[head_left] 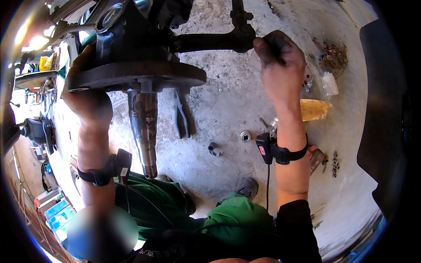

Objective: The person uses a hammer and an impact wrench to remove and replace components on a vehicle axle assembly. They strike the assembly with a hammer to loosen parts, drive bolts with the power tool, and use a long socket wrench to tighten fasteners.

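A dark steering knuckle (pixel 125 48) with a round flange (pixel 175 75) hangs at the upper left, its bare metal spindle (pixel 144 131) pointing down toward me. My left hand (pixel 92 103) grips the flange's left edge; some of its fingers are hidden behind the metal. A black tie rod (pixel 206 42) runs right from the knuckle to a joint (pixel 244 38). Right beside that joint is my right hand (pixel 283 65), blackened and closed, its thumb close to the joint's end. Whatever lies within its curled fingers is hidden.
Pliers (pixel 180 116) lie on the stained concrete floor below the flange. Near my right forearm are a metal ring (pixel 245 136), a small dark socket-like part (pixel 213 148), a yellow packet (pixel 315 109) and a red-and-black tool (pixel 315 158). A cluttered bench (pixel 35 76) stands at left.
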`<state>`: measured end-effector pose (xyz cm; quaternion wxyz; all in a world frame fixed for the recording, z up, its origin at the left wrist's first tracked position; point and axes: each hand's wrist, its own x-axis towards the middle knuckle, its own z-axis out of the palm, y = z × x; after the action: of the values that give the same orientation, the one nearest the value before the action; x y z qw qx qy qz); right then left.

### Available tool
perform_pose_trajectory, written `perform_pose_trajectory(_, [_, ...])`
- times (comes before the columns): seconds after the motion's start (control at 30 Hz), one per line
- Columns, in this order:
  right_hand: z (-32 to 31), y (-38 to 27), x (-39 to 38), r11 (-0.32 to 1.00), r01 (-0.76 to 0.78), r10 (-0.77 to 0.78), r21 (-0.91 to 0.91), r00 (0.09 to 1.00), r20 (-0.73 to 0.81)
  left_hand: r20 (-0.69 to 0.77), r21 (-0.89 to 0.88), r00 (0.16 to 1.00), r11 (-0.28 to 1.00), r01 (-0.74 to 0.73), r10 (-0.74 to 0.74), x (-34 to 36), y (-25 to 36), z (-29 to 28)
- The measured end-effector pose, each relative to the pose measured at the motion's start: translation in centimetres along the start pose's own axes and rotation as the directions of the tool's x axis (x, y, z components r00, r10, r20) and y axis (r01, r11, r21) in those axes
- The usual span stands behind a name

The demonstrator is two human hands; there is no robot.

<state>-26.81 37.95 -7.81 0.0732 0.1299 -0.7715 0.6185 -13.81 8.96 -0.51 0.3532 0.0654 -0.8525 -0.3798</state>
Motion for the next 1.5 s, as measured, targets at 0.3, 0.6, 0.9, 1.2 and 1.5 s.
perform_pose_trajectory(0.3, [0.2, 1.0, -0.6, 0.953, 0.239, -0.255, -0.187, 0.965, -0.068, 0.037, -0.114, 0.997, 0.991, 0.074, -0.070, -0.2, 1.0, 0.5])
perform_pose_trajectory(0.6, [-2.4, 7.7, -6.0, 0.994, -0.103, 0.103, 0.027, 0.995, 0.002, 0.059, 0.050, 0.998, 0.998, -0.039, 0.036, -0.1, 0.3, 0.0])
perform_pose_trajectory(0.9, [-6.3, 11.9, -12.4, 0.921, -0.270, 0.287, -0.280, 0.958, 0.020, 0.126, 0.180, 0.992, 0.983, -0.037, 0.014, -1.1, 0.7, -1.0])
perform_pose_trajectory(1.2, [-5.6, 13.6, -11.6, 0.913, -0.312, 0.303, -0.262, 0.950, -0.076, 0.155, -0.453, 0.954, 0.840, 0.299, -0.256, -1.8, 1.4, -0.6])
perform_pose_trajectory(1.5, [-4.9, 13.8, -12.3, 0.917, -0.258, 0.264, -0.305, 0.964, -0.022, 0.178, -0.069, 0.984, 0.997, 0.035, -0.023, -1.3, 2.6, 0.0])
